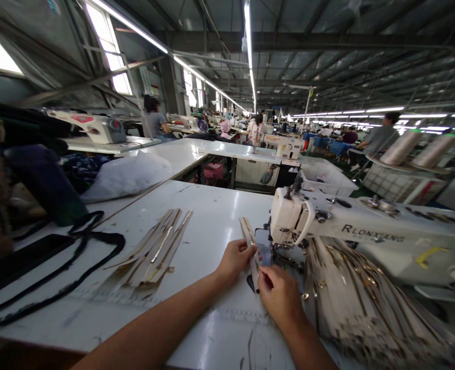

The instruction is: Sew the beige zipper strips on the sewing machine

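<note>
A: What occupies the foreground?

B: The right hand (282, 297), fingers curled nearly closed, has its fingertips against the edge of a zipper strip (246, 227); whether they pinch it cannot be told. Just beyond, the left hand (235, 261) is closed on the same strip, thumb uppermost. The strip slants over the white tabletop (208, 221), its far end pointing away from the body.

A: And to either side?

B: At right, a thick bundle of similar strips (351, 288) lies beneath the arm of a sewing machine (335, 221) marked "RLONXIANG". At left, well apart from the hands, are several loose strips (173, 246), with a black cord (115, 238) farther left.

A: What is more distant?

B: A white plastic bag (127, 176) at left, a white bin (327, 186) behind the machine, a second sewing machine (289, 147), then a person in grey (155, 123).
</note>
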`<state>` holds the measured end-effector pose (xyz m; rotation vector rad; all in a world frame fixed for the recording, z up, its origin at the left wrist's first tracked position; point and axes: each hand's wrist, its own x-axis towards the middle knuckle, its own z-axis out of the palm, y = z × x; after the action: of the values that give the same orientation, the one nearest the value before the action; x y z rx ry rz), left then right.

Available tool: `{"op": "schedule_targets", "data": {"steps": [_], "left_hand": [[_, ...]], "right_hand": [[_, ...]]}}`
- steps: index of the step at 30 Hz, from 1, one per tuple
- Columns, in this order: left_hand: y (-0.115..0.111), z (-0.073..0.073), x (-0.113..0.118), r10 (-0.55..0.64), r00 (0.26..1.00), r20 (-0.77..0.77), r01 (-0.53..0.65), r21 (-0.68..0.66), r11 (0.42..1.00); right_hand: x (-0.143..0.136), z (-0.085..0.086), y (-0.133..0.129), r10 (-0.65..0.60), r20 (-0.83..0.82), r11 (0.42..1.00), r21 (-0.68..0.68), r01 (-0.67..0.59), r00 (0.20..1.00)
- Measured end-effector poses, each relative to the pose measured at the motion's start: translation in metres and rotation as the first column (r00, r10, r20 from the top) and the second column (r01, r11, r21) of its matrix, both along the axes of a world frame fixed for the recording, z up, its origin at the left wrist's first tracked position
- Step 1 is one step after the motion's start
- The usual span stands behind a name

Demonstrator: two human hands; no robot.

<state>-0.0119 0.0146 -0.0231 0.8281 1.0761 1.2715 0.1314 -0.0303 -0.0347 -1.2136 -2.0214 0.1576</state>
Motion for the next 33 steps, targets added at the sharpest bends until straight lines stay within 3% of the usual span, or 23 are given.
{"op": "schedule_targets", "data": {"steps": [6,10,20,25,27,30,33], "left_hand": [[-0.004,0.007,-0.003,-0.204,0.977,0.062,0.2,0.067,0.978],[-0.009,0.011,0.002,-0.28,0.954,0.106,0.268,0.112,0.957],[-0.01,0.003,0.008,-0.145,0.974,0.173,0.146,0.009,0.989],[0.009,0.003,-0.006,0.109,0.989,0.101,-0.106,-0.042,0.994],[0.015,0.002,-0.013,0.153,0.984,0.089,-0.15,-0.033,0.988],[0.018,0.001,-0.019,0.153,0.986,0.072,-0.155,0.028,0.987],[0.017,0.003,-0.02,0.07,0.997,0.028,-0.074,0.152,0.986]], "right_hand": [[0.0,0.004,0.001,-0.154,-0.15,0.967,-0.227,0.117,0.977],[-0.002,0.006,0.002,-0.1,-0.228,0.956,-0.291,0.031,0.968],[-0.005,0.009,0.002,-0.051,-0.239,0.964,-0.266,-0.015,0.97],[-0.009,0.004,-0.005,0.04,-0.177,0.964,-0.252,-0.085,0.983],[-0.012,0.001,-0.007,0.055,-0.141,0.963,-0.254,-0.089,0.988],[-0.014,-0.003,-0.008,0.02,-0.122,0.964,-0.26,-0.052,0.992],[-0.013,-0.005,-0.005,-0.038,-0.164,0.967,-0.256,-0.005,0.986]]}}
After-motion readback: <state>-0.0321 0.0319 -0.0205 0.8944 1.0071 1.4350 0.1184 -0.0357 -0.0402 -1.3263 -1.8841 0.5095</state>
